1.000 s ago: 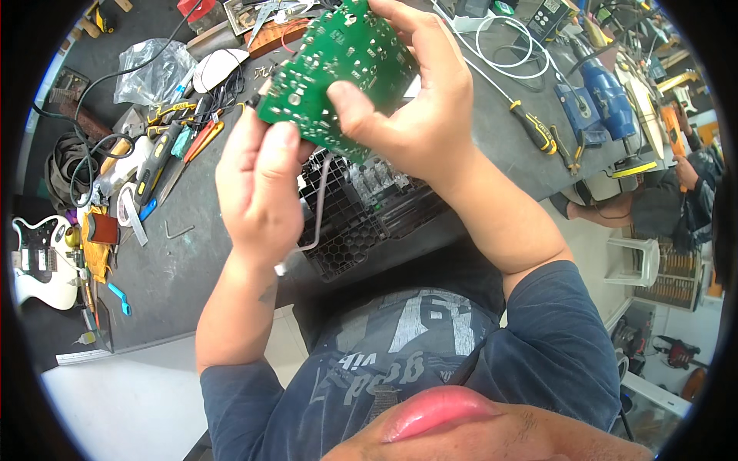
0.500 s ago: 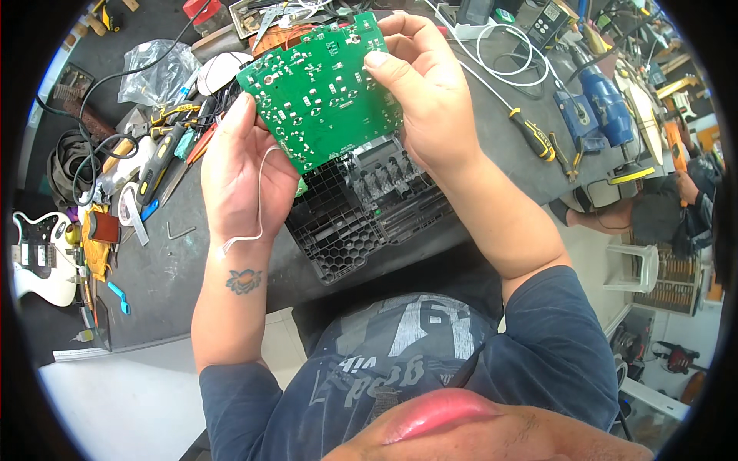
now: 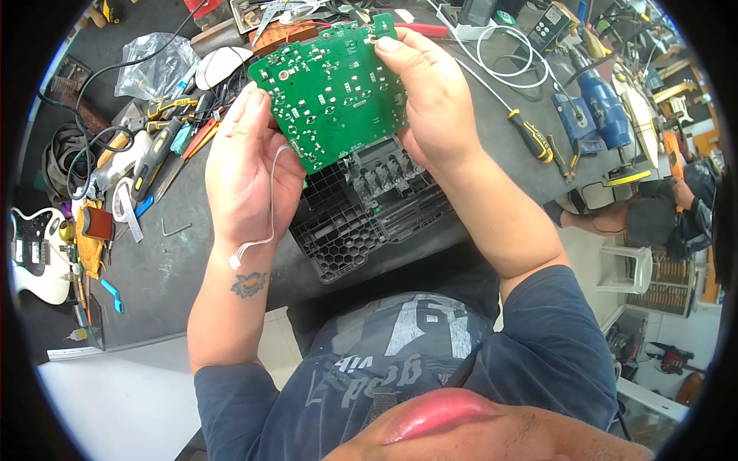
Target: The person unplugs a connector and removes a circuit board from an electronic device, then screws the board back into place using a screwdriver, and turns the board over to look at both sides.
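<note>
Green circuit board (image 3: 334, 92) is held up in both hands above the black plastic housing (image 3: 369, 207), solder side toward the camera, tilted with its far corner up; left hand (image 3: 246, 169) cups the lower-left edge, fingers closed along the rim with the thumb under the board; right hand (image 3: 434, 100) pinches the upper-right edge, fingers (image 3: 392, 46) clamped over the top corner; a thin white lead (image 3: 269, 207) hangs from the board's lower edge and drapes down across the left wrist, its connector end free; housing sits on the dark table (image 3: 154, 269) just below the board, ribbed interior open upward; judgement: best kept as an edge-only grip, no fingertips on solder joints; the dangling lead looks like the snag risk, so it should stay clear of the housing ribs and out from under the board; board should stay level over the housing rather than over the loose tools (image 3: 154, 146) at left; yellow-handled screwdriver (image 3: 530, 131) lies well apart at right.
</note>
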A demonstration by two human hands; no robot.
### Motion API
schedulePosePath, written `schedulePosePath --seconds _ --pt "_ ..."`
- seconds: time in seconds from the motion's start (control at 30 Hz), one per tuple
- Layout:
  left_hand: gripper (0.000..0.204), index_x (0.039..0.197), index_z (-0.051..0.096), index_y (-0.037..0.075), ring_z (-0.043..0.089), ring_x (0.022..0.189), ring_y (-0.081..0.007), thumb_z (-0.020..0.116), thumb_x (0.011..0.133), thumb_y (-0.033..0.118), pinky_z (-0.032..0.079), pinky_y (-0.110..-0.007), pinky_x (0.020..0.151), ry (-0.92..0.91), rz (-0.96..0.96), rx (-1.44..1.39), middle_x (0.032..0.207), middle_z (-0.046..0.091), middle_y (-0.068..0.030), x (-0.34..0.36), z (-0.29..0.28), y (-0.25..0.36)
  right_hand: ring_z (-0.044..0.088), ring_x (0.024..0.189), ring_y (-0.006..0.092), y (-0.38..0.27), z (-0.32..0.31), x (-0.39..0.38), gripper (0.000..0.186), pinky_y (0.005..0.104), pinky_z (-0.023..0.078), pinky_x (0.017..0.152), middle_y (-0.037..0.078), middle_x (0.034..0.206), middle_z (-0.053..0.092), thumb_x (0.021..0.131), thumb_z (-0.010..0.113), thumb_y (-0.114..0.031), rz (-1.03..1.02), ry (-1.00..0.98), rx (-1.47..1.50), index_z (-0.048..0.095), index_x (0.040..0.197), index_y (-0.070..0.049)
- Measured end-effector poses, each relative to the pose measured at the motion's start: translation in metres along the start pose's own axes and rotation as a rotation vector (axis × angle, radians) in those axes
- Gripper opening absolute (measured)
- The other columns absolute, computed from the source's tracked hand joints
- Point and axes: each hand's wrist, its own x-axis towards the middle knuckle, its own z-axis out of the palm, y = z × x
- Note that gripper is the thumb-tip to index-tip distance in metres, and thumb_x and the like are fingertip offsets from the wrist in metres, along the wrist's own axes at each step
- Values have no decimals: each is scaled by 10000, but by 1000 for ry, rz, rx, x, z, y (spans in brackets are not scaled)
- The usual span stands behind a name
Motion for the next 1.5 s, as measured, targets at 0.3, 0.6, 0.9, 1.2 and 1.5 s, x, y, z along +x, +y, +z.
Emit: schedulePosePath --seconds 0.3,0.6,0.9,1.2,1.5 --pt "363 1338 564 -33 687 1086 -199 423 1128 228 583 -376 968 -9 -91 -38 1243 681 -132 4 -9 2 675 1079 165 4 -4 0 329 322 550 955 103 1198 695 1065 480 -165 46 -60 18 600 1304 26" --pt "412 1370 544 8 669 1170 -251 433 1123 319 544 -429 1031 -46 -199 -149 1305 668 -140 9 -20 2 660 1136 199 7 -6 2 379 362 537 997 117 1249 672 1070 417 -198 76 -69 13 546 1356 15" --pt "465 1401 536 14 647 1205 -270 387 1124 356 511 -448 1049 -15 -248 -215 1329 660 -140 6 -17 0 681 1063 167 2 -1 -2 332 326 557 945 105 1190 688 1039 504 -145 5 -104 -27 563 1326 10" --pt "426 1391 538 0 650 1183 -240 397 1118 296 517 -423 1045 -23 -235 -212 1305 663 -129 4 -11 1 638 940 78 3 3 -2 210 248 528 851 45 1058 692 1056 590 -174 -29 -61 -68 610 1182 -7" --pt "488 1436 517 21 624 1253 -275 379 1114 361 481 -454 1083 -125 -221 -244 1389 632 -144 4 -19 -1 630 924 66 4 3 -2 219 236 527 837 33 1053 692 1062 601 -189 -39 -63 -84 614 1188 -9"
